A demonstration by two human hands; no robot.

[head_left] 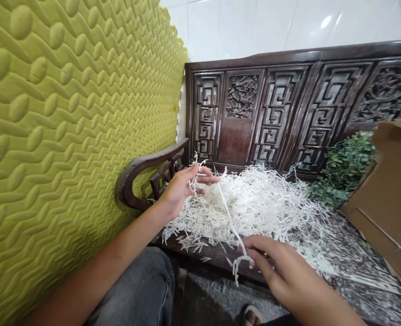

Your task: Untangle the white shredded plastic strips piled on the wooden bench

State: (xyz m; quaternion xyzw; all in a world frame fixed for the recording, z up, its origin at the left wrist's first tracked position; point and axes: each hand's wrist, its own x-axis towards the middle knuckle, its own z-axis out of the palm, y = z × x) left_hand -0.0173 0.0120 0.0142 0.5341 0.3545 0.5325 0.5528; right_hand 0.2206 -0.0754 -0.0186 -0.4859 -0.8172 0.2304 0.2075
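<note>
White branching twig (231, 217), held at a slant over a carved wooden bench (217, 261).
Right hand (285, 269) pinches it near the forked lower end, seemingly for steadiness; its upper end lies beside the fingers of the left hand (177, 195), which loosely grips forked sprigs (193, 184). The white twig pile (264, 203) rests on the seat, presumably for easy reach.

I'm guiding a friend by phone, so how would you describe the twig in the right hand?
Find the dark carved wooden bench, then the white pile on its seat. In front of it, the right hand pinches a branching white twig. Unlike those tangled behind, this one stretches alone toward the left hand.
</note>
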